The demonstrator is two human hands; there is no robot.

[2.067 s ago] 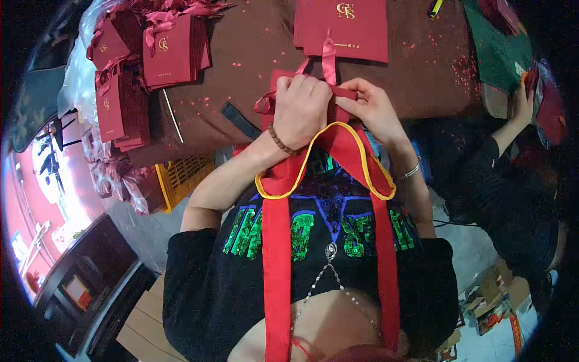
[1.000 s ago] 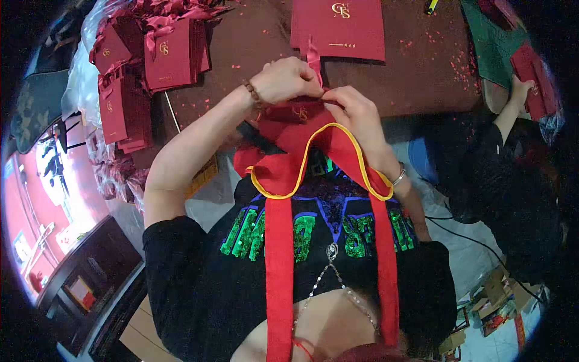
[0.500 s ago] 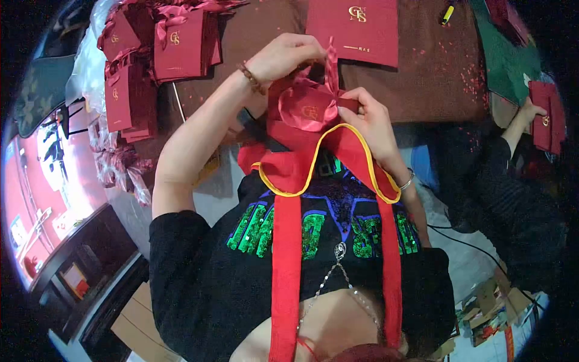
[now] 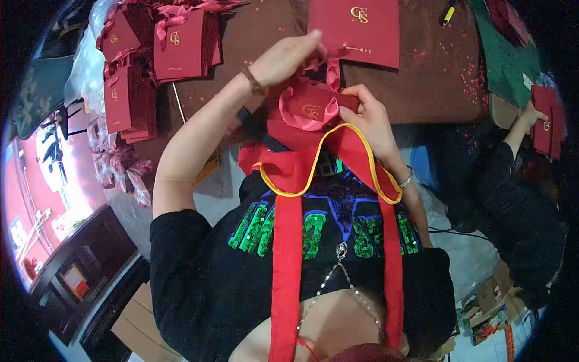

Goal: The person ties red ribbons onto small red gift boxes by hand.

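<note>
A small dark-red gift bag [image 4: 307, 99] with a gold emblem is held upright in front of my chest. Its pink satin ribbon [image 4: 301, 125] droops in a loop across the front, and another ribbon end [image 4: 333, 72] rises above the bag's top. My right hand [image 4: 371, 117] pinches the bag's right edge and the ribbon there between thumb and fingers. Just above and left of the bag, my left hand [image 4: 292, 57] has its fingers apart, slightly blurred, close to the raised ribbon end. Its lower fingers are partly hidden.
On the brown-covered table [image 4: 422, 90] lies a larger red bag [image 4: 356, 30]. Stacked red bags [image 4: 178, 51] with ribbons stand at the left. A yellow marker [image 4: 447, 16] lies back right. Another person's hand [image 4: 531, 114] holds a red bag [image 4: 547, 123] at the far right.
My left hand has shifted slightly left and let go of the ribbon end, which now leans to the right. The ribbon loop hangs looser. My right hand keeps its grip.
</note>
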